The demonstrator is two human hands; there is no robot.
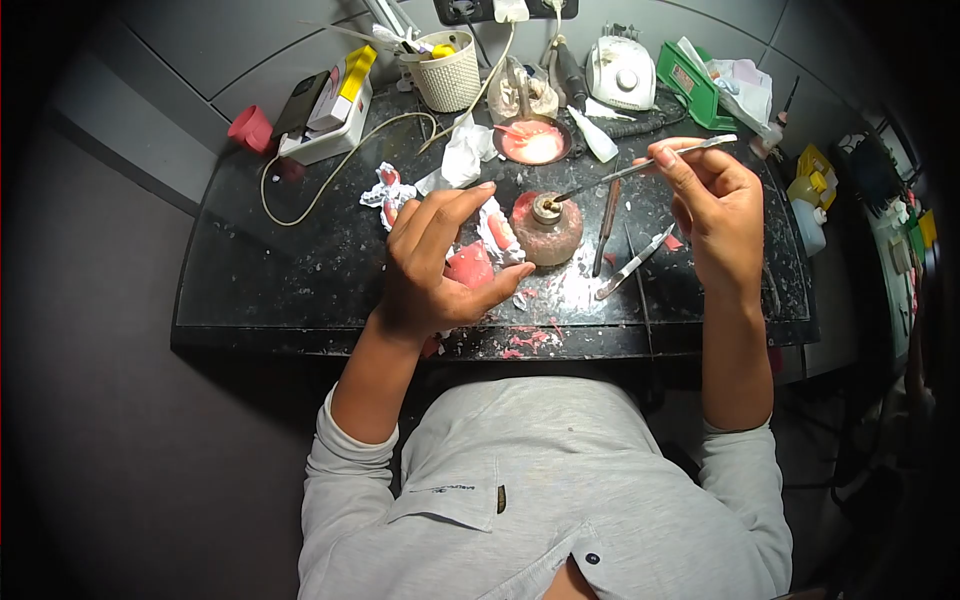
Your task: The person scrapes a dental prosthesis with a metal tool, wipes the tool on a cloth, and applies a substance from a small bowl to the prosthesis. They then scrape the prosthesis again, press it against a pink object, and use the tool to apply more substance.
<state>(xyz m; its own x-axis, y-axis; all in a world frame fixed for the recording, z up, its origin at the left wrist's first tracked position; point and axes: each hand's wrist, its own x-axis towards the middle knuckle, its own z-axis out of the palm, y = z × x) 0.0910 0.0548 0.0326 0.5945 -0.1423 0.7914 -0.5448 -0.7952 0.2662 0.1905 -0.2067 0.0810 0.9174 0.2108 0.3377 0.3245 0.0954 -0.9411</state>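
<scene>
My left hand [435, 255] is curved around a white plaster piece with pink wax [500, 232], its index fingertip and thumb at opposite ends. A pink wax block [470, 265] shows inside the curve of the palm. My right hand [715, 205] pinches a thin metal wax spatula [615, 177], pointing left and down. Its dark tip reaches the metal neck of a round glass spirit lamp [547, 240]. Right of the lamp lie a brown-handled tool [607, 228] and a knife [637, 262].
Behind the lamp are a dish of pink wax [533, 142], a white nozzle bottle [595, 135] and crumpled tissue [468, 155]. Another white-and-pink piece [388, 195] lies left. Farther back stand a tool basket [442, 75], a white box [328, 130] and a green box [692, 88]. Wax scraps [520, 345] litter the front edge.
</scene>
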